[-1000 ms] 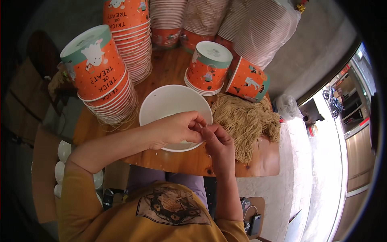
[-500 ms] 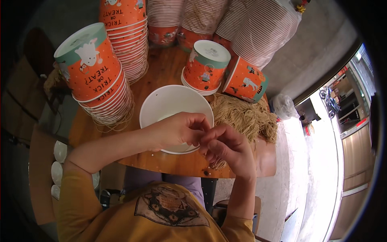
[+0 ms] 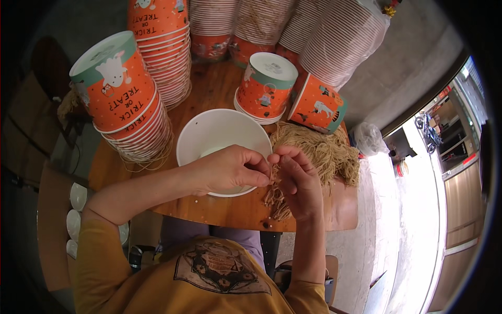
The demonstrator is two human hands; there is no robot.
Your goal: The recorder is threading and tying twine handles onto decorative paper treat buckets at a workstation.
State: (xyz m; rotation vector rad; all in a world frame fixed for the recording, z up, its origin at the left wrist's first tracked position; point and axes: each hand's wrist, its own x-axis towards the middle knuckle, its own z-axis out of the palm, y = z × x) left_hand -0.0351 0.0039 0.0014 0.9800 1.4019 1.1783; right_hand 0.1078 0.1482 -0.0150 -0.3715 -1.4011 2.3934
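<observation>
In front of me a white paper bucket [image 3: 209,133] lies with its open mouth toward me, a small dark hole in its wall near the rim. My left hand [image 3: 232,170] is over its right front part, thumb and fingers pinched together. Close beside it, to the right, my right hand [image 3: 299,183] is also pinched, its fingertips almost meeting the left ones. Whatever lies between the fingertips is too small to make out. Just behind my right hand spreads a pile of tan strings [image 3: 319,154], with strands hanging toward the table's front edge.
Nested orange buckets [image 3: 117,86] with string loops stand upside down on the left, a taller stack [image 3: 163,57] behind. An upturned bucket [image 3: 266,86] and a tipped one [image 3: 319,104] stand beyond the strings. Plastic-wrapped stacks [image 3: 340,42] line the back of the wooden table [image 3: 209,83].
My right hand has shifted slightly up and has turned, and its fingertips have drawn a little apart from the left ones. The white bucket has moved slightly left.
</observation>
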